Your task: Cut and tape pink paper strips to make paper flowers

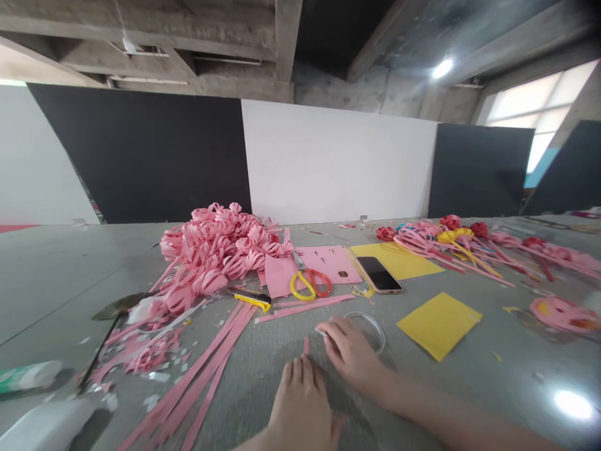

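My left hand (300, 398) lies palm down on the grey table, its fingers close together over a short pink paper strip (307, 345) whose end sticks out past the fingertips. Just to the right, my right hand (350, 351) has its thumb and finger pinched round something small and white (322, 332), too small to name. A white ring of tape (381, 335) lies behind the right hand, partly hidden by it. Long pink strips (220, 351) lie to the left of my hands.
Scissors (310, 284), a yellow cutter (252, 299), pink paper (328, 263) and a phone (379, 274) lie beyond my hands. A heap of pink paper loops (225, 244) is at the back left, a yellow sheet (440, 326) at the right, paper flowers (451, 233) at the back right.
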{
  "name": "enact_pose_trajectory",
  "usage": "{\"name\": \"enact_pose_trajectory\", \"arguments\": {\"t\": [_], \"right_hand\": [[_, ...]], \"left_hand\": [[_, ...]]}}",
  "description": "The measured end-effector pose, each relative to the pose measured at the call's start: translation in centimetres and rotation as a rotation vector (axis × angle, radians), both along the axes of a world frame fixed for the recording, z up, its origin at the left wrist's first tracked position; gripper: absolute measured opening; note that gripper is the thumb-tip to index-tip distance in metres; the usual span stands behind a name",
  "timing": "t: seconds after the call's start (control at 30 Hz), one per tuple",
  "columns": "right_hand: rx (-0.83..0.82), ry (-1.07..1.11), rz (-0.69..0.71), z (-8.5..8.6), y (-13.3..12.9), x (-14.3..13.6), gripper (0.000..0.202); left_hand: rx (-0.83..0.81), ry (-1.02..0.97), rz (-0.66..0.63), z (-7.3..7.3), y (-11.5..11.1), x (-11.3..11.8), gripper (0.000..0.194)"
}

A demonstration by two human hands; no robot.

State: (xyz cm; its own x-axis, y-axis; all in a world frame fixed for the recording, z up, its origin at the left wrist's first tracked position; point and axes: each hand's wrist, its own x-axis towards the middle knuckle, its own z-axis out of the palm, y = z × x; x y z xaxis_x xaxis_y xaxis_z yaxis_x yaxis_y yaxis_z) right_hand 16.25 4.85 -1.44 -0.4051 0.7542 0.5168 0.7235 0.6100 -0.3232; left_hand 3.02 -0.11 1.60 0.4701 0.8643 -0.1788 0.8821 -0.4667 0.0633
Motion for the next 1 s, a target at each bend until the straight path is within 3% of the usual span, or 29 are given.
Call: {"name": "enact_pose_trajectory", "arguments": {"t": [0.17,0.37,0.53,0.7,0.8,1.0], "right_hand": [[-0.041,0.025,-0.027,0.0,0.1,0.1,0.027],[-0.084,0.161,-0.011,-0.1,0.7,0.4,0.029],[-0.077,0.23,-0.042,-0.7,1.5,0.7,0.03],[-0.056,0.23,-0.062,-1.1,2.0,0.9,0.03],[-0.049,0.223,-0.071,-1.2,2.0,0.8,0.03],[-0.064,0.238,-0.068,-1.0,2.0,0.8,0.028]], "left_hand": [[0.02,0.013,-0.031,0.2,0.1,0.3,0.043],[0.058,-0.13,-0.143,0.2,2.6,-1.3,0.031],[0.14,-0.278,-0.232,-0.9,3.6,-1.9,0.028],[0.256,-0.205,-0.277,-2.6,2.6,-1.4,0.032],[0.295,-0.139,-0.249,-2.8,1.6,-0.8,0.029],[0.233,-0.151,-0.117,-1.6,0.8,-0.6,0.031]]}}
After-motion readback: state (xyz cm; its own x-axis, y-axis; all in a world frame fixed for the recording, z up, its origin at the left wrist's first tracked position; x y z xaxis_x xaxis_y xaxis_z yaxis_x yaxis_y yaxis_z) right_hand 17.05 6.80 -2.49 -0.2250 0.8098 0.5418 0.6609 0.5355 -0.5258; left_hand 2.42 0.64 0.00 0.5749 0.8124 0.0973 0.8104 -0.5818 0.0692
